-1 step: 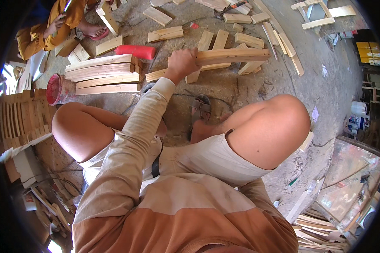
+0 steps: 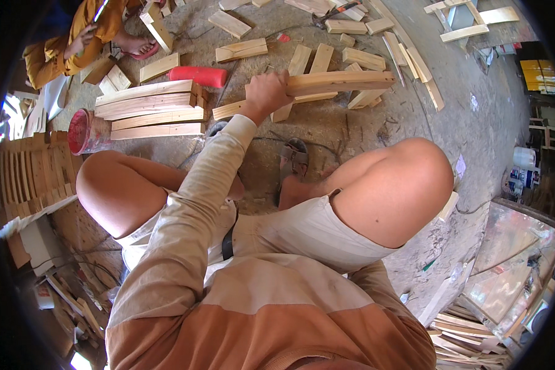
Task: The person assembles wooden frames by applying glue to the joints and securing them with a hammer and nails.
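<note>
My left hand (image 2: 266, 94) is closed round the near end of a curved wooden piece (image 2: 342, 81), which points off to the right above the floor. Under and beyond this piece lie short wooden blocks (image 2: 321, 58), some partly covered by it. To the left of the hand, a stack of wooden pieces (image 2: 149, 115) lies with a red bottle (image 2: 197, 76) just behind it. Of my right arm only the upper sleeve (image 2: 376, 283) shows, beside my thigh; the right hand is out of sight.
A red-stained bucket (image 2: 80, 131) stands by the stack. A person in orange clothing (image 2: 80, 43) sits at the far left. A hammer (image 2: 336, 12) lies at the back, long strips (image 2: 422, 68) to its right. Stacked slats (image 2: 31, 169) fill the left edge; a paint-stained board (image 2: 505, 259) is at right.
</note>
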